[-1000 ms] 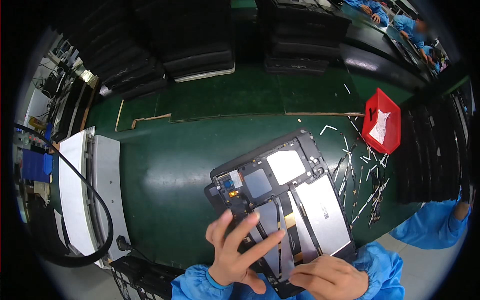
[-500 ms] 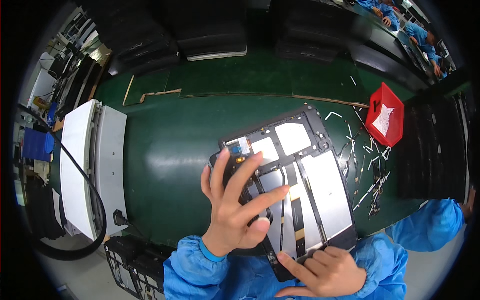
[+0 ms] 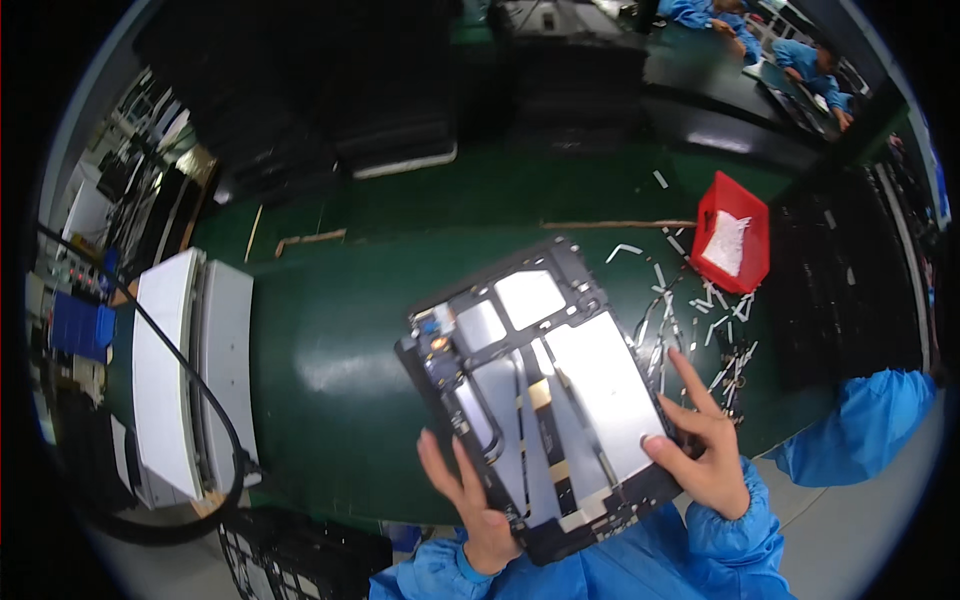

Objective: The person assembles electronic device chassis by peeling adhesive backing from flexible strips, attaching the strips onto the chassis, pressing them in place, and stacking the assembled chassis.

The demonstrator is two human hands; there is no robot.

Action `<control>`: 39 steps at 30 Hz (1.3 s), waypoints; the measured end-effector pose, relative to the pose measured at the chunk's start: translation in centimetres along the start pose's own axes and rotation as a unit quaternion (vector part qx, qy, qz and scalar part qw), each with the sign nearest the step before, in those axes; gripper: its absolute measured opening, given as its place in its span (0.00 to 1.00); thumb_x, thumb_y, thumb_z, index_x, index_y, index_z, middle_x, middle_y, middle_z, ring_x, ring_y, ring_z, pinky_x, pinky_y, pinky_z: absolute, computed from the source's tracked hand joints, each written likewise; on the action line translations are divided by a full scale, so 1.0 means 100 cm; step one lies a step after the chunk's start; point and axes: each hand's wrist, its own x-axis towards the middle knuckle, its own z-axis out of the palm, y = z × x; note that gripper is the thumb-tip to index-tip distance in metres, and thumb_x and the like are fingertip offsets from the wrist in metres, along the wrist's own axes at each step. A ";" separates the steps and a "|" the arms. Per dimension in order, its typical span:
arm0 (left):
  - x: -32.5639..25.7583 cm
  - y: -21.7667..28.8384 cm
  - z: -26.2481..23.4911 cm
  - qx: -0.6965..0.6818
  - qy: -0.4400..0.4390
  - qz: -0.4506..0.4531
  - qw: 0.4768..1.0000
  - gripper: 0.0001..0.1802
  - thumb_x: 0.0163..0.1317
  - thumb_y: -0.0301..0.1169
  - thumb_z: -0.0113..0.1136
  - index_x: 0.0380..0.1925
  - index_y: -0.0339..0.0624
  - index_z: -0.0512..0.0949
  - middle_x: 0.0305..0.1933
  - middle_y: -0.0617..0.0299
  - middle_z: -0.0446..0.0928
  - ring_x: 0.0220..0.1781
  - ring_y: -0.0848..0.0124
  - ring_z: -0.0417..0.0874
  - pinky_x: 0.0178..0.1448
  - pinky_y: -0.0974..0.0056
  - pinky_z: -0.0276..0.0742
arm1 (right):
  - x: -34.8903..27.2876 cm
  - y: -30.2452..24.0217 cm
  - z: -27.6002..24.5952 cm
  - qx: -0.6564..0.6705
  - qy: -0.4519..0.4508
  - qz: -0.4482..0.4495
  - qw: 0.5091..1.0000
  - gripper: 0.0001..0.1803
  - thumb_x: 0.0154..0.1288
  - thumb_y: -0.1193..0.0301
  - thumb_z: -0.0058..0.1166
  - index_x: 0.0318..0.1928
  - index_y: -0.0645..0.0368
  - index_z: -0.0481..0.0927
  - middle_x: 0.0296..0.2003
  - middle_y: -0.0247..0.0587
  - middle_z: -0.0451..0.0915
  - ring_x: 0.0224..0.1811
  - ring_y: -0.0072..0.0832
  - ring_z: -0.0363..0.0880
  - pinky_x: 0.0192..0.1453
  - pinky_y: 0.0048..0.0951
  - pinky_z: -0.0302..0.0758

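moved left fingers [image 3: 466,476] and right fingers [image 3: 697,385] out to opposite long edges of the opened black-and-silver rectangular tablet [image 3: 605,380]. holding it there, fingers spread, at the near side of the glossy dark-green surface [image 3: 330,400].

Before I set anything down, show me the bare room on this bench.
Widest: the green bench between the white casing on the left and the opened tablet. Smaller: the patch between the tablet's far edge and the black stacks. Crowded: the right, where white strips lie scattered between tablet, right hand and red bin.
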 end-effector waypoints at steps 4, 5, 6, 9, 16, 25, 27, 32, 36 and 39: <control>0.014 0.035 -0.012 0.025 0.044 -0.056 0.997 0.36 0.68 0.52 0.38 0.65 0.34 0.56 0.71 0.40 0.45 0.73 0.45 0.45 0.73 0.46 0.42 | -0.018 -0.010 -0.003 0.194 0.012 0.116 0.974 0.28 0.52 0.73 0.62 0.54 0.71 0.74 0.43 0.42 0.78 0.32 0.12 0.70 0.34 0.14 0.63; 0.013 0.008 -0.011 0.076 0.059 0.022 0.995 0.30 0.72 0.44 0.30 0.63 0.29 0.58 0.72 0.46 0.46 0.73 0.56 0.48 0.72 0.57 0.52 | -0.015 -0.012 -0.004 0.190 0.023 0.110 0.975 0.28 0.52 0.73 0.62 0.54 0.71 0.74 0.43 0.42 0.78 0.32 0.12 0.70 0.34 0.14 0.63; 0.021 0.020 -0.014 -0.002 0.093 0.100 0.991 0.32 0.71 0.46 0.27 0.63 0.29 0.56 0.72 0.46 0.47 0.74 0.56 0.48 0.73 0.55 0.47 | -0.010 -0.015 -0.008 0.226 0.055 0.077 0.970 0.29 0.51 0.72 0.62 0.55 0.70 0.73 0.38 0.35 0.77 0.30 0.11 0.67 0.32 0.14 0.61; 0.081 0.021 -0.015 -0.045 0.148 0.310 0.938 0.37 0.68 0.53 0.22 0.63 0.31 0.53 0.72 0.47 0.47 0.74 0.56 0.48 0.74 0.53 0.37 | 0.023 -0.015 -0.042 0.208 0.109 0.012 0.972 0.34 0.46 0.65 0.64 0.56 0.69 0.73 0.33 0.34 0.78 0.32 0.16 0.73 0.38 0.17 0.67; 0.128 -0.032 -0.008 -0.106 0.320 0.170 0.926 0.33 0.68 0.48 0.29 0.64 0.34 0.51 0.70 0.47 0.51 0.71 0.57 0.53 0.70 0.55 0.46 | 0.199 -0.090 -0.094 0.252 0.134 -0.087 0.954 0.35 0.54 0.59 0.63 0.58 0.66 0.69 0.45 0.39 0.77 0.43 0.24 0.77 0.48 0.25 0.74; 0.121 -0.052 -0.020 0.017 0.334 0.228 0.915 0.30 0.68 0.46 0.28 0.62 0.36 0.54 0.69 0.47 0.51 0.70 0.55 0.54 0.68 0.53 0.49 | 0.371 -0.097 -0.131 0.149 0.063 -0.051 0.985 0.10 0.60 0.62 0.58 0.38 0.52 0.82 0.26 0.27 0.78 0.18 0.16 0.69 0.18 0.19 0.59; 0.121 -0.052 -0.020 0.031 0.331 0.225 0.916 0.30 0.67 0.46 0.28 0.61 0.36 0.55 0.68 0.46 0.51 0.70 0.55 0.54 0.68 0.54 0.50 | 0.384 -0.078 -0.124 0.142 0.104 -0.088 0.980 0.11 0.60 0.60 0.57 0.36 0.52 0.82 0.24 0.27 0.77 0.16 0.16 0.66 0.17 0.20 0.56; 0.119 -0.049 -0.018 0.039 0.297 0.251 0.921 0.29 0.68 0.45 0.28 0.59 0.34 0.57 0.68 0.44 0.50 0.70 0.55 0.54 0.69 0.54 0.50 | 0.382 -0.059 -0.114 0.163 0.155 -0.112 0.968 0.14 0.60 0.57 0.56 0.35 0.54 0.81 0.19 0.26 0.70 0.12 0.16 0.55 0.16 0.21 0.49; 0.122 -0.048 -0.012 0.024 0.272 0.238 0.932 0.27 0.70 0.44 0.26 0.57 0.33 0.60 0.68 0.43 0.49 0.70 0.54 0.53 0.71 0.54 0.48 | 0.354 -0.067 -0.126 0.194 0.169 -0.044 0.965 0.19 0.62 0.53 0.53 0.40 0.57 0.80 0.16 0.26 0.61 0.13 0.15 0.50 0.17 0.24 0.45; 0.122 -0.047 -0.015 0.015 0.270 0.232 0.935 0.26 0.70 0.43 0.26 0.55 0.32 0.61 0.67 0.43 0.51 0.70 0.55 0.54 0.71 0.55 0.48 | 0.286 -0.089 -0.119 -0.082 0.232 -0.171 0.954 0.22 0.63 0.56 0.53 0.40 0.67 0.79 0.22 0.32 0.73 0.22 0.18 0.67 0.27 0.21 0.63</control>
